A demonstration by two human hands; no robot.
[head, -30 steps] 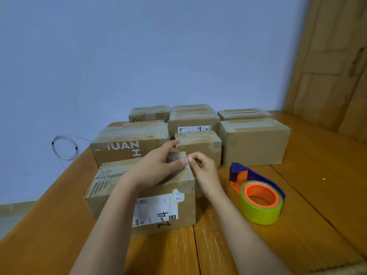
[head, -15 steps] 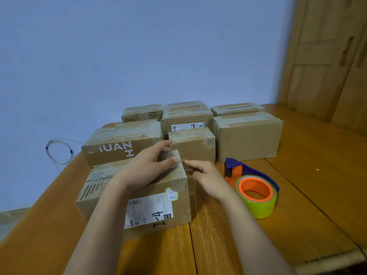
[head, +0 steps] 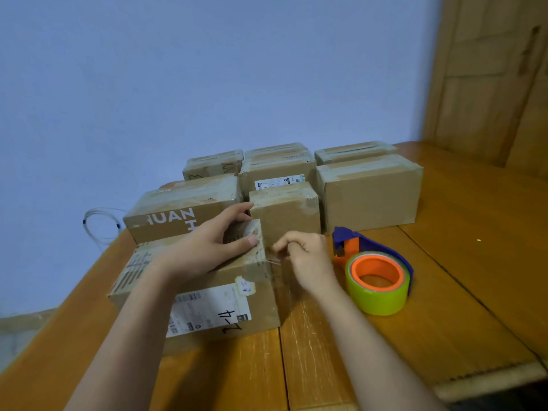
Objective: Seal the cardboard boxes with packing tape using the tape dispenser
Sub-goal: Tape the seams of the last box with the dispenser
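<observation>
On the near left part of the wooden table (head: 370, 351) lies the nearest cardboard box (head: 261, 295), with a white shipping label (head: 207, 310) and a small yellowish sticker (head: 245, 286) on its near side. The left hand (head: 204, 247) rests on top of this box at its right end, with the fingers reaching over the far edge and the thumb stretched along the top, so it grips the box and presses it down. The right hand (head: 305, 259) is just beside the right end of the same box, with curled fingers that pinch a strip of clear packing tape (head: 274, 262) hanging at the right upper corner. The tape is thin and hard to see, so how far it goes down the side I cannot tell.

To the right of the right hand, the tape dispenser (head: 376, 274) lies on its side on the table, untouched by both hands. It has a blue frame, an orange core and a yellow-green roll.

Behind the near box stand the other cardboard boxes in rows. A long box with printed letters (head: 178, 215) is at the left, a small box (head: 287, 212) is in the middle, and a bigger box (head: 370, 194) is at the right. More boxes (head: 275, 164) stand at the far side, near the blue wall (head: 207, 69). A coil of thin cable (head: 100, 223) hangs at the left beyond the table edge, and a wooden door (head: 489, 69) is at the far right.
</observation>
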